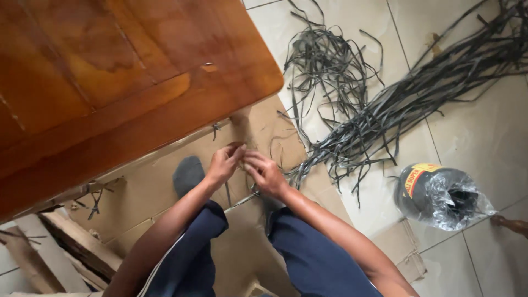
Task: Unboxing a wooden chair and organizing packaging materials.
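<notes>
A thin dark strip (242, 159) is pinched between the left hand (224, 163) and right hand (265, 173), both grips closed on it, above flattened cardboard (148, 192). A plastic-wrapped black roll (440, 197) with a yellow-and-red label (416, 177) lies on the tiled floor (484, 132), right of the loose strips (385, 110).

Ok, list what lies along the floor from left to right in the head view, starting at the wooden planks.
Wooden planks → grey sock → left hand → right hand → loose bundle of dark strips → plastic-wrapped roll of dark strapping.
</notes>
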